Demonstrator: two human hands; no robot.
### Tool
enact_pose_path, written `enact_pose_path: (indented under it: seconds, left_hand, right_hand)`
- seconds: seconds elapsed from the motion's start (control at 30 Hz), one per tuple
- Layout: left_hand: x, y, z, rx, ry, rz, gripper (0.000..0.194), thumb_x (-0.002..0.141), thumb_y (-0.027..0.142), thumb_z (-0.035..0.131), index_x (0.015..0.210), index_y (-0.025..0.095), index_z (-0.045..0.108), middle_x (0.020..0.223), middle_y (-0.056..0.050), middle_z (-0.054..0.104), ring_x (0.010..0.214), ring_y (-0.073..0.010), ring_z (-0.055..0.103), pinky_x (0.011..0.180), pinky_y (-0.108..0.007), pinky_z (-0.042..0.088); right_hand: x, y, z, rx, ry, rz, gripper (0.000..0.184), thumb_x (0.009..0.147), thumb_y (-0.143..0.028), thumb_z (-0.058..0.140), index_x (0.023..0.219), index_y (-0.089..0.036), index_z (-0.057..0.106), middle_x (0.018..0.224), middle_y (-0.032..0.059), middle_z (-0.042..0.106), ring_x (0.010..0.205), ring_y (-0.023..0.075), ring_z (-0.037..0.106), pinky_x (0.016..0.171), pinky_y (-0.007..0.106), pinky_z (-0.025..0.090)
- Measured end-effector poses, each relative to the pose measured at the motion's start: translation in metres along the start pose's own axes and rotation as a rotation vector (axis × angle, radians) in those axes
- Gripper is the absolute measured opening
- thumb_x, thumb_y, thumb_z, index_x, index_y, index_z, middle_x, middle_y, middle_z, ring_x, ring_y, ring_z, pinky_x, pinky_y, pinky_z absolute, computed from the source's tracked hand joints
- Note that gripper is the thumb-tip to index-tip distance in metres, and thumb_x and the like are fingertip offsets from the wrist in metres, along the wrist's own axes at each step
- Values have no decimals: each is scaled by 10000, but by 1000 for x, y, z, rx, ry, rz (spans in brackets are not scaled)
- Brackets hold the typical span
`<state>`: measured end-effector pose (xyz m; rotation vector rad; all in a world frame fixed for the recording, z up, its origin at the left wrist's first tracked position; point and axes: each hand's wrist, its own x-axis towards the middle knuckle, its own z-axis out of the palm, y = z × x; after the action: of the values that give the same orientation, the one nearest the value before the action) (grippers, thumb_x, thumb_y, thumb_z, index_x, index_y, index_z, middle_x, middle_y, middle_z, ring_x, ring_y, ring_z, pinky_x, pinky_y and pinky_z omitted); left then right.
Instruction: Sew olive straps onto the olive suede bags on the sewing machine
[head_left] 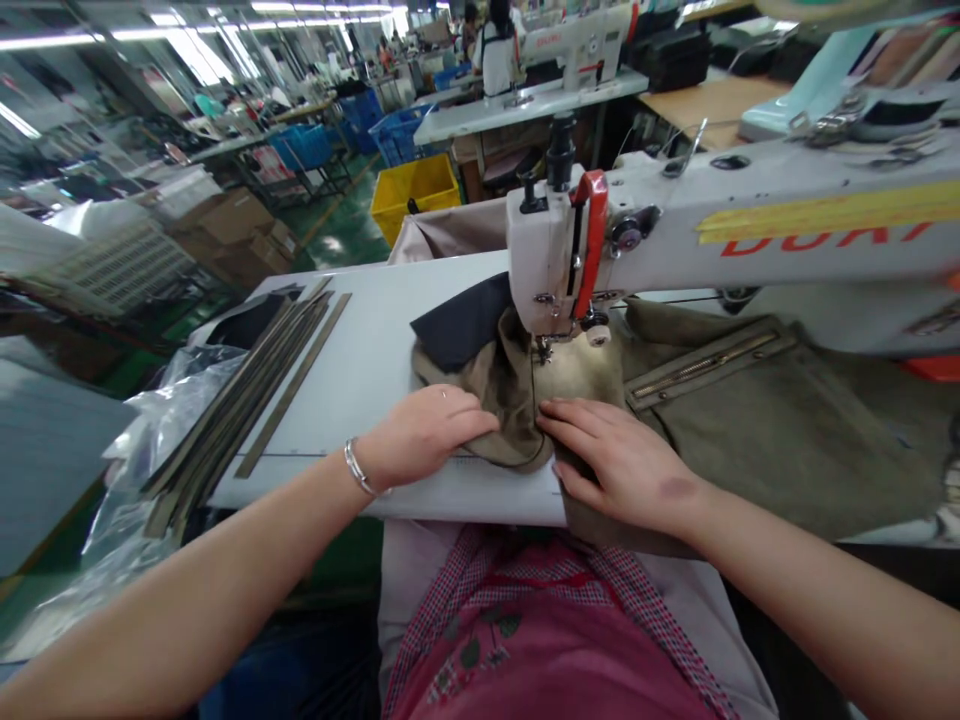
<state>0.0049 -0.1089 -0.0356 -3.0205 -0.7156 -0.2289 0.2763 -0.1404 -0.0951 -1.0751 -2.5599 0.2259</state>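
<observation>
An olive-brown cloth piece (pixel 750 440) with a zipped pocket (pixel 705 365) lies under the head of a white sewing machine (pixel 551 270). Its left part is bunched, with a dark lining (pixel 465 325) showing. My left hand (pixel 427 430), a silver bangle at the wrist, rests on the bunched cloth left of the needle; its fingers point right and its thumb is not clearly seen. Flat on the cloth just in front of the presser foot (pixel 544 348), my right hand (pixel 622 465) has its fingers stretched out beside a seam line.
Long olive strips (pixel 255 390) are stacked at the left of the white tabletop (pixel 360 340), over clear plastic (pixel 142 450). Behind stand a yellow crate (pixel 416 190), blue crates, cardboard boxes (pixel 232 230), other machines and a person (pixel 496 55).
</observation>
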Motion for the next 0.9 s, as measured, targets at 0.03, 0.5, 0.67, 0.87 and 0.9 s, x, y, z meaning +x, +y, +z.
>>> enact_pose_path:
  seconds: [0.03, 0.5, 0.67, 0.87, 0.9]
  left_hand:
    - [6, 18, -9, 11, -45, 38, 290, 944, 149, 359, 1115, 152, 593, 933, -81, 682, 878, -193, 633, 802, -348, 517]
    - [42, 18, -13, -95, -250, -46, 454, 985, 405, 408, 1389, 202, 451, 1376, -102, 548, 1329, -217, 445, 1076, -374, 317]
    - [65, 2, 10, 371, -328, -325, 509, 958, 431, 447, 1235, 22, 567, 838, -173, 707, 833, -287, 674, 826, -423, 408]
    - [28, 35, -22, 11, -346, -81, 697, 870, 642, 491, 1376, 163, 461, 1438, -176, 464, 1317, -291, 457, 1055, -420, 324]
    - [19, 44, -25, -86, -390, -35, 804, 817, 692, 526, 1436, 199, 380, 1512, -145, 370, 1377, -280, 385, 1097, -416, 294]
  right_hand:
    - [-1, 0, 0, 2, 0, -2, 496, 896, -343, 503, 1357, -158, 513, 1393, 113, 513, 1272, 267, 463, 1066, 466, 392]
    - [-16, -6, -2, 39, 24, -57, 455, 904, -378, 519, 1308, -172, 556, 1308, 120, 575, 1204, 271, 511, 1022, 470, 406]
    - [-17, -6, -2, 61, 14, -46, 461, 919, -377, 500, 1337, -187, 533, 1338, 102, 562, 1217, 255, 504, 1030, 456, 398]
    - [-18, -5, 0, 51, 18, -43, 473, 929, -383, 477, 1354, -180, 517, 1371, 99, 540, 1242, 249, 490, 1056, 453, 380]
    - [-19, -6, 0, 41, 10, -41, 492, 928, -390, 481, 1371, -176, 499, 1391, 99, 523, 1256, 248, 480, 1066, 453, 372]
